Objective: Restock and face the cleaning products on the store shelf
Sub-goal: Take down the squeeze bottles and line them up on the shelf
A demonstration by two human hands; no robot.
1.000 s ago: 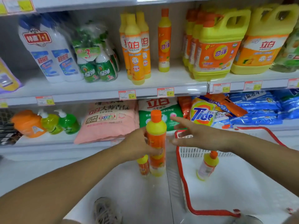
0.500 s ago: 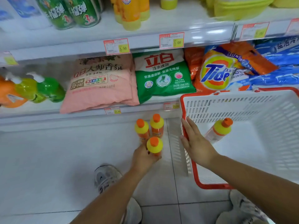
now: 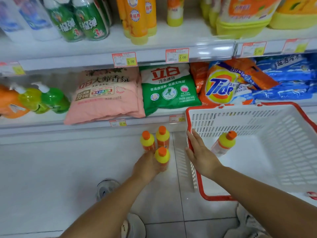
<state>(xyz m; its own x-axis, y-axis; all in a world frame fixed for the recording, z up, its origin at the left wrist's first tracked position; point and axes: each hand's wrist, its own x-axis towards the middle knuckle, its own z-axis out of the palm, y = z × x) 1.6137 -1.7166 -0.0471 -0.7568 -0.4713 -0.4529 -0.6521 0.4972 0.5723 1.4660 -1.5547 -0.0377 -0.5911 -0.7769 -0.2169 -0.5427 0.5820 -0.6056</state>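
Three small yellow bottles with orange caps stand upright on the white floor tiles below the shelf. My left hand [image 3: 147, 165] holds the nearest bottle [image 3: 162, 157], which stands on the floor; the other two bottles [image 3: 147, 140] [image 3: 162, 136] stand just behind it. My right hand [image 3: 199, 152] lies with straight fingers against the left rim of the white basket with red rim [image 3: 193, 110]. One more yellow bottle [image 3: 223, 143] leans inside the basket. The upper shelf [image 3: 103, 47] carries taller yellow and orange bottles [image 3: 137, 19].
The lower shelf holds a pink bag [image 3: 104, 97], a green bag [image 3: 169, 86], a Tide bag [image 3: 221, 85], blue bags [image 3: 284, 79] and green pump bottles [image 3: 51, 100]. Green spray bottles [image 3: 82, 19] and yellow jugs [image 3: 243, 14] stand above. My shoes [image 3: 106, 188] are on the floor.
One second ago my left hand held the bottle up at chest height; since then it has come down to the floor beside the two others. My right hand went to the basket rim.
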